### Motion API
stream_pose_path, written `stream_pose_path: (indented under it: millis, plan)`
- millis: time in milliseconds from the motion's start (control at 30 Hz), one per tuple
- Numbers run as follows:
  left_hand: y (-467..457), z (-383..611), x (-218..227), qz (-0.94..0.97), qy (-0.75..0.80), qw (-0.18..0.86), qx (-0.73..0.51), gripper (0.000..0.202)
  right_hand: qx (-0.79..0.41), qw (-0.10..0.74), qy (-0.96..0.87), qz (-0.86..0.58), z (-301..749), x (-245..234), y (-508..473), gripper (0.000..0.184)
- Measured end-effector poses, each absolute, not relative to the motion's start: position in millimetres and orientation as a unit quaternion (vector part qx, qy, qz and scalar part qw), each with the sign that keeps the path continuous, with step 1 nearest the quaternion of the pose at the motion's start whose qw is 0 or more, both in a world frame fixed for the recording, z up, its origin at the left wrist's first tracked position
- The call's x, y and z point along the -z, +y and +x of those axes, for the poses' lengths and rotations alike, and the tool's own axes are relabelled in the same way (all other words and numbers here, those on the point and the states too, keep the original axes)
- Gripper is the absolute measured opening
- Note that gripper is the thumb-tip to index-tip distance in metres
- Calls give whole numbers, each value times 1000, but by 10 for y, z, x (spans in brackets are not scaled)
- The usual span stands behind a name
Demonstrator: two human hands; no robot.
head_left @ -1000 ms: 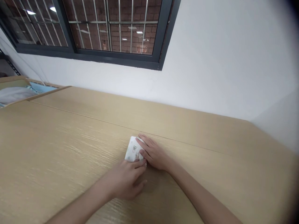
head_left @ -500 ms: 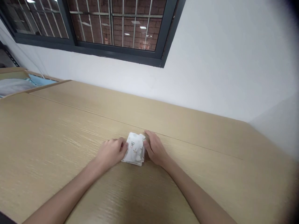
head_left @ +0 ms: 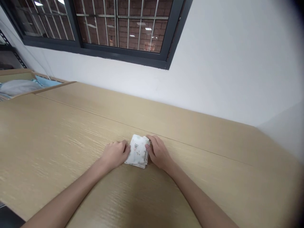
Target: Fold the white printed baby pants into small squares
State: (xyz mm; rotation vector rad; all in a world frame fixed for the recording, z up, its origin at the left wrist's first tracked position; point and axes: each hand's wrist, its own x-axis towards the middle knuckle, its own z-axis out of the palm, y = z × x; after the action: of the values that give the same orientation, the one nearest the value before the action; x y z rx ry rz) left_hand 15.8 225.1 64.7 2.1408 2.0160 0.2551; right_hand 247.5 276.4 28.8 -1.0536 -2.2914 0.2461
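Observation:
A folded white cloth (head_left: pixel 137 151) with small printed figures lies in a thick square on the wooden table, its layers showing slightly uneven at the lower right. My left hand (head_left: pixel 115 153) is closed at its left edge, thumb against the cloth and the other fingers curled mostly out of sight. On the opposite side, my right hand (head_left: pixel 158 152) grips the right edge, with the thumb on the near layers and the fingertips at the upper right corner. Both forearms reach in from the bottom of the view.
The wooden tabletop (head_left: pixel 71 136) has a long seam running across it. Behind stands a white wall (head_left: pixel 220 63) with a dark-framed barred window (head_left: pixel 123 52). At the far left, an open wooden box (head_left: pixel 21 95) holds grey and blue fabric.
The fingers of my right hand have drawn in slightly onto the cloth's upper right corner. My left hand stays at the left edge, and the view has shifted a little.

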Motion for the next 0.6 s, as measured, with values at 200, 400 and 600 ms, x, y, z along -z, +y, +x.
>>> stream_pose_path:
  millis: [200, 400, 600]
  plan:
    - [2249, 168, -630, 732, 666, 105, -97, 36, -70, 295, -869, -391, 2457, -281, 2761, 35]
    - [2258, 168, -613, 735, 656, 120, -123, 28, -56, 303, -871, -383, 2457, -293, 2762, 32]
    - [2271, 139, -588, 729, 645, 162, -161, 24, -63, 319, -874, -361, 2456, -281, 2763, 27]
